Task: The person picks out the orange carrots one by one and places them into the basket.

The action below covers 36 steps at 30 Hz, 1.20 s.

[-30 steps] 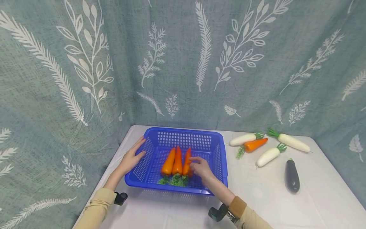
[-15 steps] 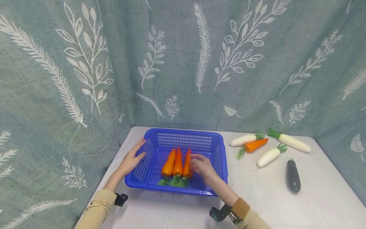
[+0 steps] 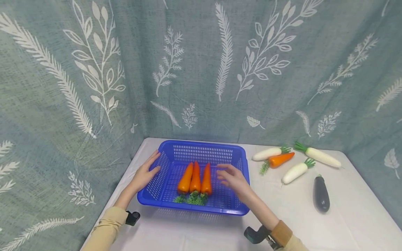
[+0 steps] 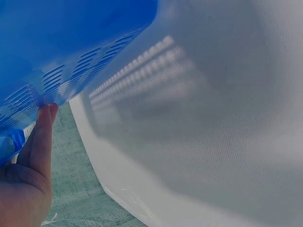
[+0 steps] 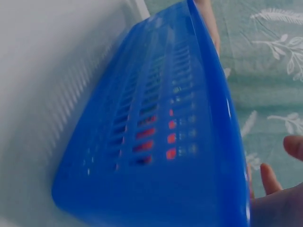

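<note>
A blue perforated basket (image 3: pixel 240 174) holds three orange carrots with leafy green tops: the left carrot (image 3: pixel 185 179), the middle carrot (image 3: pixel 195 177) and the right carrot (image 3: pixel 206 181). At the basket's left side, my left hand (image 3: pixel 142 176) rests with straight fingers, its thumb over the rim in the head view. The left wrist view shows its fingers (image 4: pixel 42 137) against the outer slotted wall. My right hand (image 3: pixel 233 179) hovers over the right part of the basket, fingers loosely bent and holding nothing. In the right wrist view, some of its fingers (image 5: pixel 270 179) show beyond the rim.
To the right on the white table (image 3: pixel 282 223) lie a white radish (image 3: pixel 267 153), another carrot (image 3: pixel 280 159), a second radish (image 3: pixel 294 173), a third radish (image 3: pixel 323 156) and a dark eggplant (image 3: pixel 321 194). A green patterned curtain (image 3: pixel 201 76) hangs behind and at the sides.
My right hand has drawn back from the right carrot, moving right with its fingers spreading a little. The left hand and the basket have stayed in place.
</note>
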Each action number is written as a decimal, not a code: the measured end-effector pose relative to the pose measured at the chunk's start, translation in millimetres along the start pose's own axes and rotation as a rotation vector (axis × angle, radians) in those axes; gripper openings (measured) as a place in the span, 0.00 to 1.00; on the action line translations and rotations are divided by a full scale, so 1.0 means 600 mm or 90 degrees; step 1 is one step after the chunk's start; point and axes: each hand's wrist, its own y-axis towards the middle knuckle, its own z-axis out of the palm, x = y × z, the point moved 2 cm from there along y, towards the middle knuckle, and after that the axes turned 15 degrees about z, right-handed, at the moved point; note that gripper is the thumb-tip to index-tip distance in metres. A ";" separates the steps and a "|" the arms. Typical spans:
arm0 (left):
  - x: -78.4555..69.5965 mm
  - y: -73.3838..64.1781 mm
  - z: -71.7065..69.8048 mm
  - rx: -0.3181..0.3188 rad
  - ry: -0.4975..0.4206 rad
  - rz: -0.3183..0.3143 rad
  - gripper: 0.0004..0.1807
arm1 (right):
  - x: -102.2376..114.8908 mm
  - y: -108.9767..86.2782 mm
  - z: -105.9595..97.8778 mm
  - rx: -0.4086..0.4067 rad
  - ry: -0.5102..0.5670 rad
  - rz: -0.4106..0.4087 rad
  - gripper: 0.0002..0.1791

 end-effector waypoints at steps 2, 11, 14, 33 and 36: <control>0.000 0.000 0.000 0.000 0.001 0.001 0.29 | 0.003 -0.004 -0.009 -0.003 -0.010 -0.024 0.20; -0.002 0.001 0.000 -0.002 -0.002 0.002 0.29 | 0.016 -0.018 -0.058 -0.084 -0.011 -0.069 0.21; -0.002 0.001 0.000 -0.002 -0.005 -0.001 0.29 | 0.016 -0.020 -0.074 -0.130 0.015 -0.072 0.21; -0.009 -0.002 -0.003 -0.012 -0.001 0.000 0.28 | -0.024 0.015 -0.171 -0.284 0.015 0.045 0.31; -0.007 -0.001 -0.003 -0.006 -0.004 -0.006 0.29 | -0.034 0.022 -0.189 -0.282 0.028 0.083 0.35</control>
